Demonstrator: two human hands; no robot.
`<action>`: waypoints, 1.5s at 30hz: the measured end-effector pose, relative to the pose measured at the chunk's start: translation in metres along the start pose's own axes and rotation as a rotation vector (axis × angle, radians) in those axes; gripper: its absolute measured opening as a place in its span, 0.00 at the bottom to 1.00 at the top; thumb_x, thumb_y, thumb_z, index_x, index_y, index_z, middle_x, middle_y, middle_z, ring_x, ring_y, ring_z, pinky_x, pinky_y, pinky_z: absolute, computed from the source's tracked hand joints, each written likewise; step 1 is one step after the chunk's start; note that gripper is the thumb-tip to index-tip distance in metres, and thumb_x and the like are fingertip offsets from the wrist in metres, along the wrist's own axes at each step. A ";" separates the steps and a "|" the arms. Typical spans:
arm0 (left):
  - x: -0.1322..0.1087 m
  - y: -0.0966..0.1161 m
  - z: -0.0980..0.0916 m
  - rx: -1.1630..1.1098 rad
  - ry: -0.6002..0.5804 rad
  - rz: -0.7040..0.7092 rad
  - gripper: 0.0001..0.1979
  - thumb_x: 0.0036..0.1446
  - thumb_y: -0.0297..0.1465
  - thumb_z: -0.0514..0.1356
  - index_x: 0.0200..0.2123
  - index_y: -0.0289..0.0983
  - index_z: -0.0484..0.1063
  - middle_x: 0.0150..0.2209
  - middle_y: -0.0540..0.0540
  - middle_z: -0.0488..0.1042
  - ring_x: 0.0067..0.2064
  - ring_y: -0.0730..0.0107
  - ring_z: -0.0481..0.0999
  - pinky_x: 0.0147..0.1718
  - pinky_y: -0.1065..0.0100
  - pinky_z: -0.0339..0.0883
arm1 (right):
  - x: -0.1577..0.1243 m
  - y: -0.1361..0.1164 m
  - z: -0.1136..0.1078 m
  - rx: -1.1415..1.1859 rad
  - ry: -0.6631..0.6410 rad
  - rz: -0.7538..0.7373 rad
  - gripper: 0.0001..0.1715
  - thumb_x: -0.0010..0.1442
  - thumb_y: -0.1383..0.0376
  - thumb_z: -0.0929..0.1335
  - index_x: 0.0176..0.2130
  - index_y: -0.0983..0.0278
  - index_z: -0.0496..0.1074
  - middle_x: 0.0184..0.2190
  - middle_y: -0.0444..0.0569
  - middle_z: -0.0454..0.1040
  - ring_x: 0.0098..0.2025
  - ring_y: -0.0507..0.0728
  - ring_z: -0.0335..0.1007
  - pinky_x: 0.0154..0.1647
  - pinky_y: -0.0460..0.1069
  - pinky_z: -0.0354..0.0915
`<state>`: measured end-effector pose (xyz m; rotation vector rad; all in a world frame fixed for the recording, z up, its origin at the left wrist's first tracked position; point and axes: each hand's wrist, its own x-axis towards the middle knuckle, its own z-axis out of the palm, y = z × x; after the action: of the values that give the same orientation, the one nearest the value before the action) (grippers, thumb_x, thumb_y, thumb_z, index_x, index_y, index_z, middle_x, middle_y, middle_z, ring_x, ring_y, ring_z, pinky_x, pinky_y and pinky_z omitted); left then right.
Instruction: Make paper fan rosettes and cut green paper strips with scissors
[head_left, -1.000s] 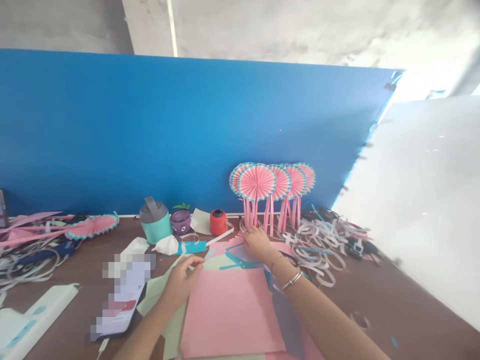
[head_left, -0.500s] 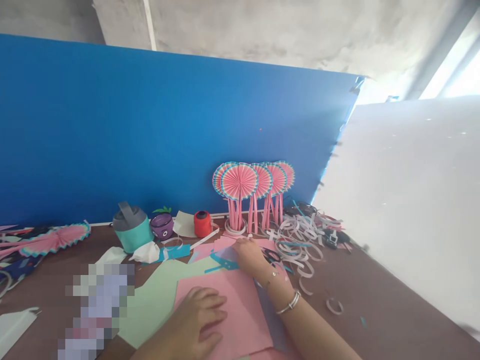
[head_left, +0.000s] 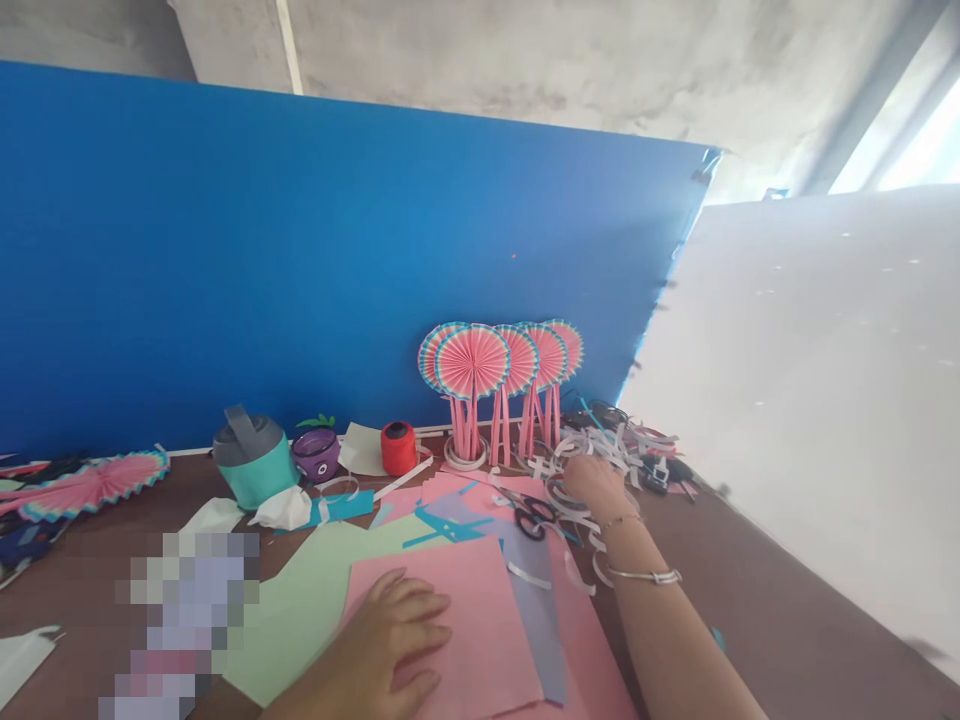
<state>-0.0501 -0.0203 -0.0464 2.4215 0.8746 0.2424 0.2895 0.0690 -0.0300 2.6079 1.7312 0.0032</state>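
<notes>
My left hand (head_left: 401, 640) lies flat, fingers spread, on a pink sheet of paper (head_left: 472, 610) in front of me. My right hand (head_left: 596, 487) reaches into the heap of curled white paper strips (head_left: 619, 445) at the right; its fingertips are hidden, so I cannot tell whether it grips any. Left of that hand, black-handled scissors (head_left: 534, 518) rest on the paper. Blue paper strips (head_left: 442, 525) lie beyond the pink sheet. Under it are a pale green sheet (head_left: 300, 590), a lavender sheet (head_left: 536, 570) and more pink paper (head_left: 585, 640).
Several pink pleated paper fans (head_left: 472, 362) stand against the blue partition (head_left: 300, 250). Along the back are a teal cup with a grey lid (head_left: 259, 470), a purple bowl (head_left: 316, 455) and a red spool (head_left: 398, 450). Another pleated fan (head_left: 97, 485) lies at left.
My right hand has moved right, from over the blue strips to the white strip heap, uncovering the scissors. My left hand stays on the pink sheet. The view has shifted slightly.
</notes>
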 end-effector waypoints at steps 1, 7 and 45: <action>0.000 0.000 0.000 -0.008 0.011 0.000 0.19 0.52 0.34 0.59 0.48 0.52 0.72 0.56 0.49 0.69 0.57 0.52 0.65 0.59 0.41 0.45 | 0.002 0.005 0.003 0.004 -0.006 0.027 0.18 0.54 0.67 0.64 0.43 0.70 0.74 0.45 0.65 0.72 0.51 0.69 0.65 0.44 0.59 0.60; -0.001 -0.013 0.011 -0.059 0.072 0.041 0.21 0.51 0.34 0.60 0.51 0.51 0.70 0.55 0.46 0.70 0.57 0.54 0.65 0.61 0.43 0.41 | 0.007 0.011 0.015 0.047 -0.019 0.102 0.18 0.54 0.66 0.64 0.44 0.67 0.74 0.47 0.63 0.71 0.54 0.68 0.61 0.47 0.61 0.58; 0.008 -0.038 0.003 -0.427 0.779 -0.343 0.15 0.56 0.36 0.53 0.45 0.41 0.73 0.47 0.43 0.72 0.52 0.60 0.69 0.52 0.59 0.62 | -0.059 -0.099 -0.023 1.263 -0.299 -0.647 0.18 0.50 0.65 0.67 0.42 0.66 0.73 0.33 0.49 0.75 0.36 0.54 0.71 0.38 0.49 0.66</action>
<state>-0.0637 0.0077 -0.0702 1.7237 1.3711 1.1540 0.1755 0.0528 -0.0081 2.0068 2.8592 -1.8799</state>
